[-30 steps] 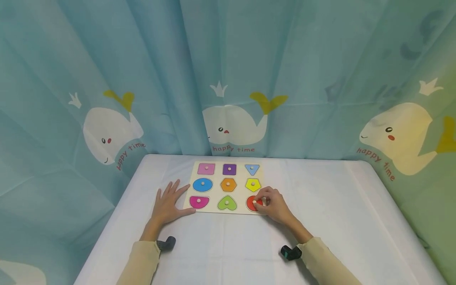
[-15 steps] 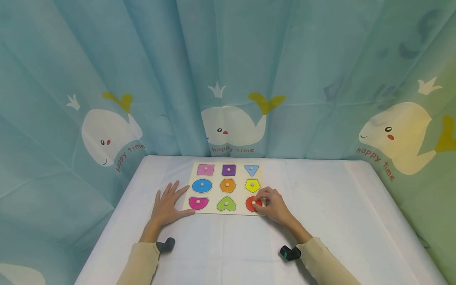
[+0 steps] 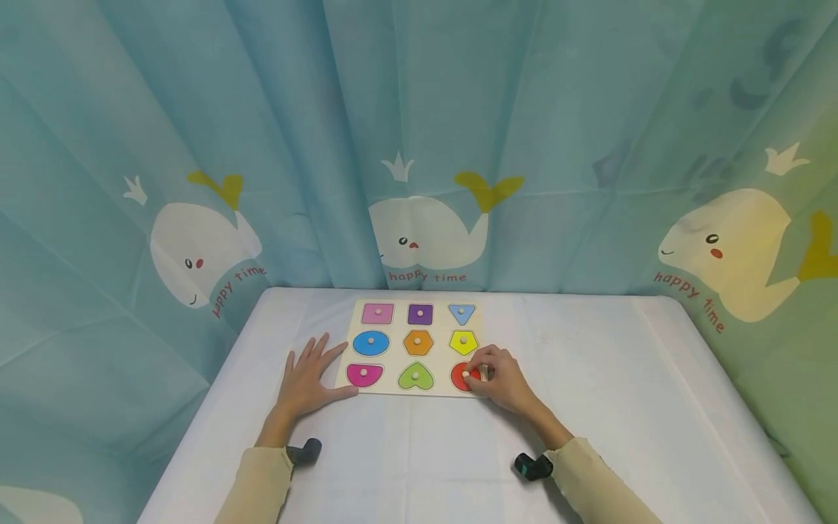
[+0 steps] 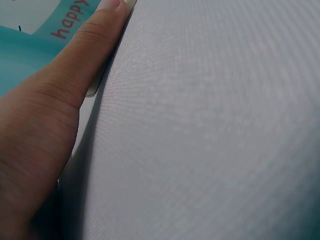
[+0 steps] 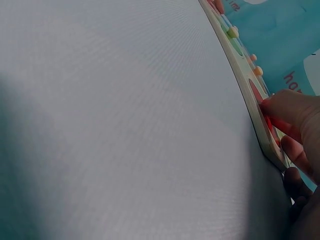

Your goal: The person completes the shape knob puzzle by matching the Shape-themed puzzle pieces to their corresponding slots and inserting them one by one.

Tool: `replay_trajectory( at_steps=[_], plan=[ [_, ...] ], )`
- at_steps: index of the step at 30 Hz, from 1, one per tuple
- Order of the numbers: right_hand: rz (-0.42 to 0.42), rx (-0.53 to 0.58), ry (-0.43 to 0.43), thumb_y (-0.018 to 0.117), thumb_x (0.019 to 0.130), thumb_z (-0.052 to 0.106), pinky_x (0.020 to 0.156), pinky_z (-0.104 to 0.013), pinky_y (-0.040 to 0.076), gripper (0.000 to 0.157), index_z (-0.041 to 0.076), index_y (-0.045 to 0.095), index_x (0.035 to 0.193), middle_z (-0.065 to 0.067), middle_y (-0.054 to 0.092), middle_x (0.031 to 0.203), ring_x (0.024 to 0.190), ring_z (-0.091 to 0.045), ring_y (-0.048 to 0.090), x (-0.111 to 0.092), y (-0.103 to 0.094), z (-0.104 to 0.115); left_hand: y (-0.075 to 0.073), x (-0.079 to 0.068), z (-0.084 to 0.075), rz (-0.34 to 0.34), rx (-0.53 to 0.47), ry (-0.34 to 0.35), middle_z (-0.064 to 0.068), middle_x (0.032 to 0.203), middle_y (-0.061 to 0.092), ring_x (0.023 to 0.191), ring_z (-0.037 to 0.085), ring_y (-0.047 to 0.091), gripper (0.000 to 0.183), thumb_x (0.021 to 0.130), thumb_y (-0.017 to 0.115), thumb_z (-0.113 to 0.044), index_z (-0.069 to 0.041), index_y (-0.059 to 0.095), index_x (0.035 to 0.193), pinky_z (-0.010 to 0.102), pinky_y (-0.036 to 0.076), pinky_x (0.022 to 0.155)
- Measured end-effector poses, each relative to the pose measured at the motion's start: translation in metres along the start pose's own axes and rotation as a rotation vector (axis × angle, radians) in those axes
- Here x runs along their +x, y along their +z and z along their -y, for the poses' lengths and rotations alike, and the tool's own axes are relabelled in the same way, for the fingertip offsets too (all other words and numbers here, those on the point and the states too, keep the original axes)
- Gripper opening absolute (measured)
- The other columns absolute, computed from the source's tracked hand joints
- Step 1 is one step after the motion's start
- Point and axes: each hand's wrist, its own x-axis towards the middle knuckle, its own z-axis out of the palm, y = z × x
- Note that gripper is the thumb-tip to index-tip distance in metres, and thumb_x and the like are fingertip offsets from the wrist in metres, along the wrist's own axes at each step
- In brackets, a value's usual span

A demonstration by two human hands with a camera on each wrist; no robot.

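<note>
A pale wooden knob-puzzle board [image 3: 441,356] lies flat on the white-covered table, with colored shapes seated in rows. At its near right corner my right hand [image 3: 504,382] pinches the small knob of the red round piece [image 3: 458,380] between thumb and index finger. That piece sits in its place on the board, partly covered by the fingers. My left hand [image 3: 306,382] lies with spread fingers at the board's left side, its thumb on the near left corner beside the magenta half-round piece [image 3: 356,378]. The left wrist view shows the left thumb [image 4: 75,60] along the board's edge.
Also on the board are a green heart [image 3: 409,380], a yellow pentagon [image 3: 458,348], an orange hexagon [image 3: 411,348], a blue oval [image 3: 363,346] and several other knobbed shapes. A blue whale-print curtain [image 3: 569,131] hangs behind the table [image 3: 589,364].
</note>
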Motion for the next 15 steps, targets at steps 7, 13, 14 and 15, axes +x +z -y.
replay_trajectory(
  at_steps=[7, 13, 14, 15],
  plan=[
    [0.000, -0.004, 0.009, 0.086, 0.082, 0.013, 0.081, -0.034, 0.046, 0.015, 0.024, 0.076, 0.082, 0.003, 0.065, 0.106, 0.095, -0.019, 0.051, -0.0007, -0.0013, -0.0005, -0.0002, 0.0024, -0.0005, 0.015, 0.006, 0.007, 0.018, 0.167, 0.027, 0.154, 0.047, 0.015, 0.097, 0.074, 0.080, -0.064, -0.022, 0.047, 0.155, 0.075, 0.003, 0.117],
    [0.068, -0.012, 0.019, 0.086, 0.083, 0.015, 0.080, -0.033, 0.048, 0.012, 0.021, 0.078, 0.090, 0.003, 0.065, 0.106, 0.095, -0.018, 0.053, 0.0047, -0.0067, 0.0045, -0.0051, 0.0040, 0.0004, 0.031, 0.018, 0.016, 0.021, 0.167, 0.026, 0.153, 0.049, 0.015, 0.096, 0.076, 0.080, -0.061, -0.019, 0.047, 0.155, 0.077, 0.003, 0.116],
    [0.084, -0.011, 0.023, 0.086, 0.084, 0.016, 0.079, -0.032, 0.048, 0.012, 0.020, 0.079, 0.092, 0.003, 0.065, 0.106, 0.094, -0.018, 0.053, 0.0057, -0.0080, 0.0056, -0.0062, 0.0043, 0.0008, 0.038, 0.019, 0.015, 0.021, 0.167, 0.026, 0.153, 0.049, 0.014, 0.096, 0.077, 0.080, -0.061, -0.018, 0.046, 0.155, 0.077, 0.003, 0.116],
    [0.098, -0.010, 0.028, 0.086, 0.084, 0.017, 0.078, -0.031, 0.048, 0.013, 0.020, 0.079, 0.094, 0.003, 0.065, 0.107, 0.092, -0.018, 0.053, 0.0066, -0.0095, 0.0065, -0.0074, 0.0044, 0.0006, 0.044, 0.018, 0.015, 0.022, 0.167, 0.026, 0.153, 0.049, 0.014, 0.096, 0.077, 0.080, -0.061, -0.018, 0.046, 0.156, 0.078, 0.002, 0.115]
  ],
)
